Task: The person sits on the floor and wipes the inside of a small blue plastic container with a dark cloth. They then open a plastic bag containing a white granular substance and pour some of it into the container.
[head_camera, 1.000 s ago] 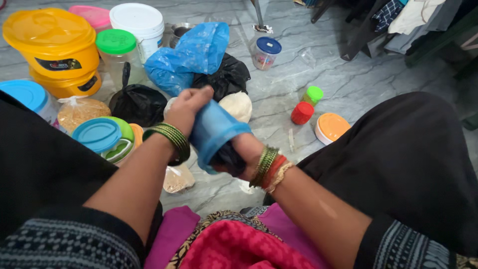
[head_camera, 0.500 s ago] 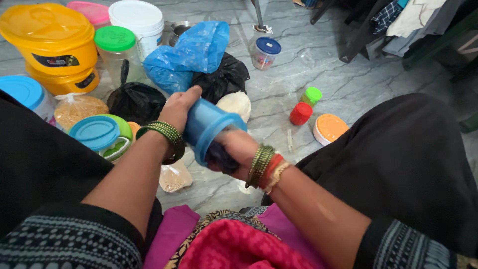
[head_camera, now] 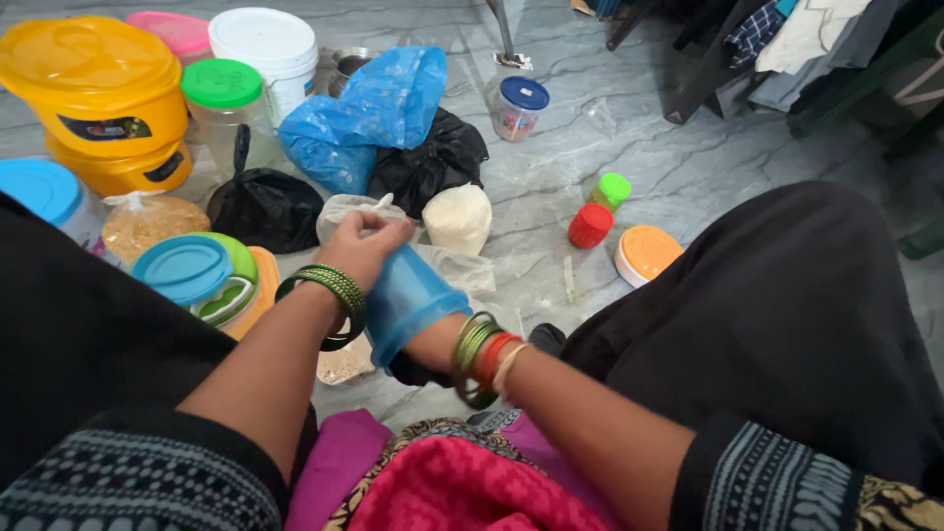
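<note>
Blue container (head_camera: 411,295) is sitting at frame centre, tilted, mouth pointing toward 5 o'clock. Left hand (head_camera: 362,248) is closing around its base end from 11 o'clock, fingers curled over the top edge. Right hand (head_camera: 425,346) is going into the open mouth from 5 o'clock; the hand is buried to the wrist, so whether its fingers are spread or clenched inside cannot be told. A dark cloth-like scrap is showing just below the mouth, too hidden to identify. Bangles are crowding both wrists, the right set lying just beside the rim.

Risks, as judged: the hold is one-handed and on smooth plastic, held off the floor. A hard twist or push from the inner hand could be forcing the container out of the left grip, sending it onto the clear bag of grain (head_camera: 346,362) just below at 7 o'clock, or toward the white packet (head_camera: 460,217) at 1 o'clock. Bangles could also be catching on the rim.

Appearance: translucent light-blue plastic, cylindrical, smooth-walled, lidless, with the right hand showing only as a dim shape through the wall.
</note>
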